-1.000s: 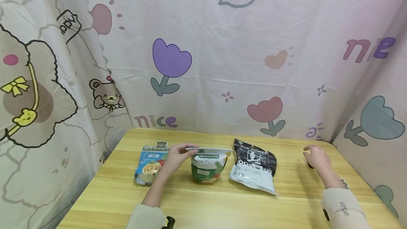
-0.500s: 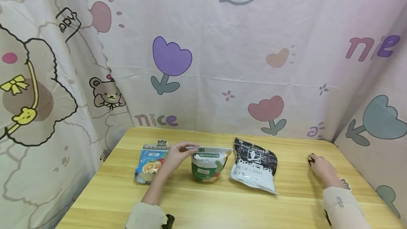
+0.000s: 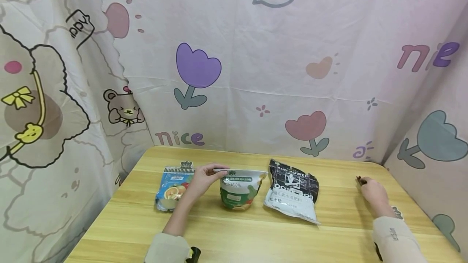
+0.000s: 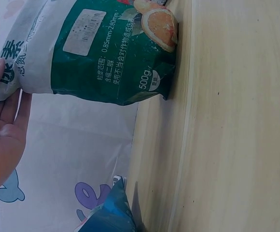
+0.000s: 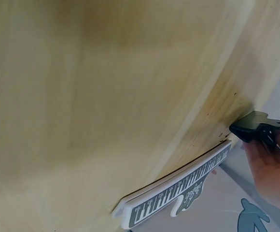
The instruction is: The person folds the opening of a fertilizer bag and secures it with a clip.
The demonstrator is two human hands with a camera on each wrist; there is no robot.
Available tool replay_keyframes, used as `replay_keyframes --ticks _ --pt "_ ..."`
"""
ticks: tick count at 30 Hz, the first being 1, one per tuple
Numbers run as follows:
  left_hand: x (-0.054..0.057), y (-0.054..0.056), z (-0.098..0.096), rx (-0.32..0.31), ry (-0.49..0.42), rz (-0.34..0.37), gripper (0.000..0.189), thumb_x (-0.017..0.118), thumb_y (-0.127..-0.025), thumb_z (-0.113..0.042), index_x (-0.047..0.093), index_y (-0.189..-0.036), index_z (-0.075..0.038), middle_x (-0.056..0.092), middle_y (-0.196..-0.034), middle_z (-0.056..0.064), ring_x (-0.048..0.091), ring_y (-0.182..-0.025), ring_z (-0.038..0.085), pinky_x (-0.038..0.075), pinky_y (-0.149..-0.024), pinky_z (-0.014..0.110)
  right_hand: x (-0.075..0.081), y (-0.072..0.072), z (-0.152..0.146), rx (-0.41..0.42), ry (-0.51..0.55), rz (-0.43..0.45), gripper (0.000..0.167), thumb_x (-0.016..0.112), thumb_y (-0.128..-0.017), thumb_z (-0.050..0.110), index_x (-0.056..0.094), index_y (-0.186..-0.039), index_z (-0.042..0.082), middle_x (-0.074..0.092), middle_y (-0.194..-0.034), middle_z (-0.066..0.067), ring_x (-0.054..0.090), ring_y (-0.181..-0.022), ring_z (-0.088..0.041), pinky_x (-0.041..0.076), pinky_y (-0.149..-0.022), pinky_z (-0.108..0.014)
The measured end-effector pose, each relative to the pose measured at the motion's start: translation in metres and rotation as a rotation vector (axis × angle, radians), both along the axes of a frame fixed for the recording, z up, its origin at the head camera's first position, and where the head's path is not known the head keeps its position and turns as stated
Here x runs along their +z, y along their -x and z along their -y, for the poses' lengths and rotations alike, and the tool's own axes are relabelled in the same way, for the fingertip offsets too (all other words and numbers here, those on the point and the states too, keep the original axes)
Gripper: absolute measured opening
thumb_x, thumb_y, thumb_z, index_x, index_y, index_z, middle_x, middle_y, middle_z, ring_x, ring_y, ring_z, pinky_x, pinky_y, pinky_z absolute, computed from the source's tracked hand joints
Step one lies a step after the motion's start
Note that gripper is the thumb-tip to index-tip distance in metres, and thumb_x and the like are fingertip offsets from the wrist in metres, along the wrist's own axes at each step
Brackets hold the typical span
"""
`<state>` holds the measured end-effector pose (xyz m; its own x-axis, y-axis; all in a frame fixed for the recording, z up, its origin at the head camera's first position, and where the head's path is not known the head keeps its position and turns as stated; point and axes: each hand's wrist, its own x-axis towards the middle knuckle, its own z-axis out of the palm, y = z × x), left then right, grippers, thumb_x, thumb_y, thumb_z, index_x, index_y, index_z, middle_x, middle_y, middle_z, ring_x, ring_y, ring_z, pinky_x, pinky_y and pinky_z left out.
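My left hand [image 3: 203, 178] pinches the top edge of an upright green and white fertilizer bag [image 3: 235, 198], thumb on the printed front. In the left wrist view the bag [image 4: 101, 53] shows an orange print and a 500g mark. At the right of the table, my right hand [image 3: 375, 193] holds a small black clip [image 5: 250, 126] between thumb and fingers, low over the wood. A long white clip with a piano-key pattern [image 5: 176, 188] lies close by that hand; the right forearm partly covers it in the head view.
A black and white soil bag [image 3: 291, 192] lies right of the green bag. Left of it lies a blue bag with fruit prints [image 3: 172, 192], a piano-key clip [image 3: 179, 169] across its top. A printed curtain [image 3: 241, 68] stands behind the wooden table [image 3: 256, 238].
My right hand has lowered to the table and picked up the black clip, then shifted slightly right with it. My left hand and the green bag have stayed in place.
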<state>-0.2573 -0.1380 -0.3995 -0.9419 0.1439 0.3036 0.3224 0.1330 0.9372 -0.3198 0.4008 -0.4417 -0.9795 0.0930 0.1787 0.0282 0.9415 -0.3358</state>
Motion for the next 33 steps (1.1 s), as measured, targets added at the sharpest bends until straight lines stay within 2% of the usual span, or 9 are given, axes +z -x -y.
replay_keyframes --ticks 3,6,10,15,19,23,27,30,33 --pt "0.001 0.0 0.0 0.005 0.005 0.001 0.022 0.068 -0.084 -0.021 0.07 -0.1 -0.006 0.067 -0.096 0.005 0.06 -0.083 0.018 0.048 -0.076 0.039 -0.001 0.001 -0.001 -0.019 0.022 0.002 0.038 0.029 -0.09 0.008 0.047 -0.113 -0.016 0.046 -0.111 -0.041 0.042 -0.098 -0.06 0.037 -0.08 -0.061" --pt "0.002 0.0 -0.001 0.001 0.011 -0.002 0.024 0.068 -0.084 -0.022 0.07 -0.101 -0.006 0.067 -0.096 0.005 0.06 -0.083 0.018 0.049 -0.076 0.036 -0.001 0.001 -0.002 -0.021 0.029 0.021 0.039 0.036 -0.094 0.017 0.047 -0.112 -0.017 0.046 -0.112 -0.041 0.042 -0.098 -0.059 0.036 -0.081 -0.061" --pt "0.002 0.001 -0.001 -0.011 0.008 -0.006 0.024 0.068 -0.084 -0.023 0.07 -0.101 -0.006 0.066 -0.096 0.005 0.06 -0.084 0.019 0.048 -0.076 0.037 0.003 0.0 -0.002 -0.032 0.01 0.04 0.039 0.052 -0.088 0.013 0.044 -0.116 -0.014 0.044 -0.112 -0.042 0.044 -0.095 -0.058 0.038 -0.076 -0.06" --pt "0.002 0.003 -0.002 -0.003 0.01 -0.004 0.024 0.068 -0.084 -0.023 0.07 -0.101 -0.006 0.067 -0.095 0.004 0.06 -0.082 0.019 0.048 -0.073 0.032 0.005 0.0 -0.003 -0.08 0.003 0.061 0.046 0.052 -0.082 0.004 0.033 -0.12 -0.015 0.045 -0.106 -0.044 0.047 -0.088 -0.057 0.041 -0.072 -0.058" --pt "0.002 0.003 -0.001 0.005 0.006 -0.002 0.024 0.069 -0.084 -0.023 0.07 -0.101 -0.007 0.067 -0.095 0.004 0.06 -0.083 0.019 0.048 -0.076 0.039 0.007 0.001 -0.003 -0.085 -0.014 0.069 0.044 0.053 -0.081 0.004 0.036 -0.114 -0.019 0.047 -0.102 -0.043 0.048 -0.087 -0.057 0.041 -0.073 -0.057" --pt "0.001 0.003 0.0 0.003 0.0 -0.004 0.024 0.069 -0.083 -0.024 0.07 -0.101 -0.007 0.067 -0.097 0.004 0.06 -0.085 0.019 0.046 -0.079 0.048 0.007 0.002 -0.003 -0.078 -0.015 0.061 0.039 0.054 -0.084 0.008 0.041 -0.109 -0.018 0.049 -0.1 -0.042 0.049 -0.087 -0.055 0.041 -0.072 -0.057" --pt "0.001 0.003 0.0 0.006 0.008 -0.01 0.024 0.069 -0.084 -0.024 0.07 -0.101 -0.007 0.067 -0.097 0.004 0.061 -0.085 0.019 0.048 -0.077 0.037 0.009 0.001 -0.002 -0.085 -0.008 0.062 0.038 0.055 -0.086 0.013 0.044 -0.107 -0.017 0.05 -0.099 -0.041 0.049 -0.086 -0.055 0.042 -0.069 -0.056" --pt "0.002 0.004 0.0 0.004 0.009 -0.015 0.023 0.068 -0.084 -0.022 0.07 -0.101 -0.007 0.067 -0.097 0.004 0.061 -0.085 0.019 0.048 -0.077 0.036 0.013 0.001 -0.001 -0.091 -0.022 0.076 0.038 0.058 -0.085 0.015 0.046 -0.104 -0.016 0.051 -0.094 -0.04 0.051 -0.082 -0.053 0.043 -0.065 -0.054" --pt "0.001 0.005 0.0 0.005 0.013 -0.015 0.022 0.068 -0.084 -0.022 0.07 -0.1 -0.007 0.067 -0.096 0.003 0.061 -0.084 0.018 0.048 -0.077 0.036 0.017 0.0 0.001 -0.092 -0.045 0.092 0.033 0.06 -0.084 0.015 0.049 -0.093 -0.014 0.053 -0.083 -0.035 0.053 -0.073 -0.046 0.043 -0.059 -0.05"
